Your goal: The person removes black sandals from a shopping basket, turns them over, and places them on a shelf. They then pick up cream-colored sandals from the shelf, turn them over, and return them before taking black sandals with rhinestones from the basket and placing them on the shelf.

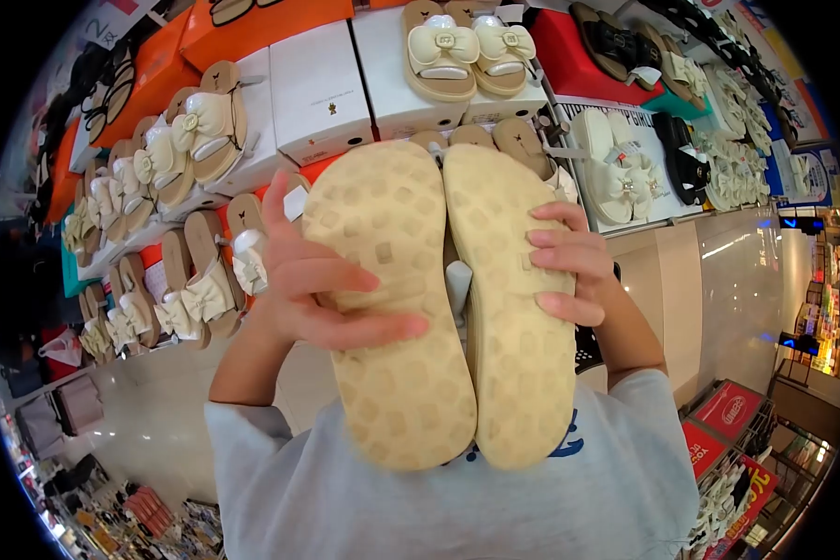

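A pair of cream sandals (392,392) is held up in front of my chest, soles facing me and side by side. The soles carry a pattern of small square marks. My left hand (317,289) grips the left sandal, with fingers lying across its sole. On the other side, the fingers of my right hand (574,261) curl over the outer edge of the right sandal (523,373). A pale piece (457,285) shows in the gap between the soles. The sandals' uppers face away and are hidden.
Ahead, a display holds beige bow sandals (443,51) on white shoe boxes (322,93), with orange boxes (224,37) behind. More bow sandals (205,131) line the left. White sandals (616,168) and black ones (681,159) stand at right. Red signs (728,411) are lower right.
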`<action>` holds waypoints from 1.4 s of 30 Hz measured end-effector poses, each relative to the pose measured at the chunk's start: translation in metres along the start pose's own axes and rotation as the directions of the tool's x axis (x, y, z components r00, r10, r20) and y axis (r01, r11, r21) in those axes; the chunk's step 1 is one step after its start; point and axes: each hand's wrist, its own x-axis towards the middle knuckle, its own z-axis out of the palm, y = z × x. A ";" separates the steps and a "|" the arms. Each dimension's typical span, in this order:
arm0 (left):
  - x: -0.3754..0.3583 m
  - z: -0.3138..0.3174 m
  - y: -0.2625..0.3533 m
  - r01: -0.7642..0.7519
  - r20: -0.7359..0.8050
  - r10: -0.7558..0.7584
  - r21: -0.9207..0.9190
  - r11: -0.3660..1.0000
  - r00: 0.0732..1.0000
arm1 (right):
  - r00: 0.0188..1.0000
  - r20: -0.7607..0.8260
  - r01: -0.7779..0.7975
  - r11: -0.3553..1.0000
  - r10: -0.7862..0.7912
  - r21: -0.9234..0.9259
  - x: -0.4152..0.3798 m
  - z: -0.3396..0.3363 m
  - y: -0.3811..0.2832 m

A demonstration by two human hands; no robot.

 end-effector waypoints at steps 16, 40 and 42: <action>-0.001 0.005 -0.015 0.391 0.175 -0.351 -0.326 0.861 0.920 | 0.978 -0.093 -0.177 0.979 0.187 0.101 0.000 0.015 0.014; -0.090 -0.014 -0.163 0.890 0.056 -0.967 -0.408 0.206 0.250 | 0.026 0.461 -0.806 -0.254 0.887 0.534 0.061 0.125 0.170; -0.082 -0.020 -0.189 0.751 0.119 -0.989 -0.660 -0.011 0.089 | 0.033 0.482 -0.796 -0.269 0.876 0.543 0.064 0.140 0.199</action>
